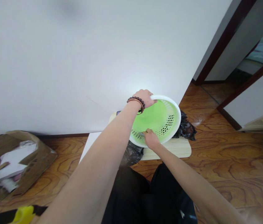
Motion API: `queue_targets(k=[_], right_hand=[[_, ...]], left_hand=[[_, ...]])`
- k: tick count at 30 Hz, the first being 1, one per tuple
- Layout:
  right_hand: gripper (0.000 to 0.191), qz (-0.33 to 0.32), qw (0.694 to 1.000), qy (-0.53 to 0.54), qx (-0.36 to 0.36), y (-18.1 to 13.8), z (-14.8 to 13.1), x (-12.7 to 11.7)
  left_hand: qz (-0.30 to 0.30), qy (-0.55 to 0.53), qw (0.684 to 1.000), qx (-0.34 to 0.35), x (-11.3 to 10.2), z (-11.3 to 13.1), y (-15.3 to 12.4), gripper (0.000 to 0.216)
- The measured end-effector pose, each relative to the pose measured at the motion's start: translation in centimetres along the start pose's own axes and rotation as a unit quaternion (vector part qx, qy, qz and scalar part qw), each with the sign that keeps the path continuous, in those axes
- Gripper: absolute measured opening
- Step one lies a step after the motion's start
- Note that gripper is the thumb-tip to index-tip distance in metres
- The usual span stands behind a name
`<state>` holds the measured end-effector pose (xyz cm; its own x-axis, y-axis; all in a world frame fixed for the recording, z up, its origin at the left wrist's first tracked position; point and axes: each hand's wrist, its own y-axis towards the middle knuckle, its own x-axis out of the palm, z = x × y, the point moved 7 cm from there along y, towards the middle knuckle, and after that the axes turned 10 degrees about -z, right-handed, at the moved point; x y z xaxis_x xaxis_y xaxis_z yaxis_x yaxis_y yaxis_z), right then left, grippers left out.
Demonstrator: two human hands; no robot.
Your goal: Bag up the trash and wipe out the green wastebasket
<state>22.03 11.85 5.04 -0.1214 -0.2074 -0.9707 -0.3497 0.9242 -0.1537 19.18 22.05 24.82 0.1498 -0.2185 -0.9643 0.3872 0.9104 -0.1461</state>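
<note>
Left hand (145, 97) grips the green basket (156, 118) by its far rim. Right hand (151, 140) pinches a small grey thing (141, 134) at the basket's near rim. The basket is otherwise empty.

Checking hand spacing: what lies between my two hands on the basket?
In the head view, only the green inside of the basket lies between the left hand on the far rim and the right hand at the near rim.

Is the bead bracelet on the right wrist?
No, the bead bracelet is on the wrist of the left hand, which grips the far rim of the green basket.
</note>
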Motion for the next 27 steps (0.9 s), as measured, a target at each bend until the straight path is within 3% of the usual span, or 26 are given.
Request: queue_targets(k=[3, 8, 12, 15, 17, 21, 24, 27], right_hand=[[0.030, -0.020, 0.994, -0.101, -0.047, -0.4, 1.9, -0.8], [0.031, -0.004, 0.991, -0.130, 0.032, -0.6, 5.8, -1.4], [0.035, -0.011, 0.996, -0.010, 0.086, 0.5, 3.9, 0.1], [0.036, -0.004, 0.996, 0.079, 0.047, 1.3, 1.2, 0.8], [0.036, -0.004, 0.997, 0.083, 0.007, 1.3, 0.3, 0.6], [0.034, -0.034, 0.998, -0.029, -0.038, 0.3, 1.4, -0.5], [0.030, -0.050, 0.991, -0.121, -0.013, -0.2, 3.8, -1.5], [0.029, -0.042, 0.988, -0.149, 0.027, -0.5, 5.4, -2.1]], left_hand=[[0.003, 0.010, 1.000, 0.014, -0.1, 0.3, 0.0, 0.044], [0.007, 0.008, 1.000, 0.022, -0.1, 0.8, 0.1, 0.045], [0.007, -0.002, 1.000, 0.013, 0.0, 0.7, 0.1, 0.048], [0.003, -0.004, 1.000, 0.011, 0.0, 0.6, 0.0, 0.047], [0.003, -0.003, 1.000, 0.009, 0.0, 0.4, -0.1, 0.045], [0.005, 0.002, 1.000, 0.015, -0.1, 0.4, -0.1, 0.043], [0.006, 0.002, 1.000, 0.024, -0.1, 0.6, 0.1, 0.044], [0.005, -0.004, 1.000, 0.020, 0.0, 0.7, 0.3, 0.045]])
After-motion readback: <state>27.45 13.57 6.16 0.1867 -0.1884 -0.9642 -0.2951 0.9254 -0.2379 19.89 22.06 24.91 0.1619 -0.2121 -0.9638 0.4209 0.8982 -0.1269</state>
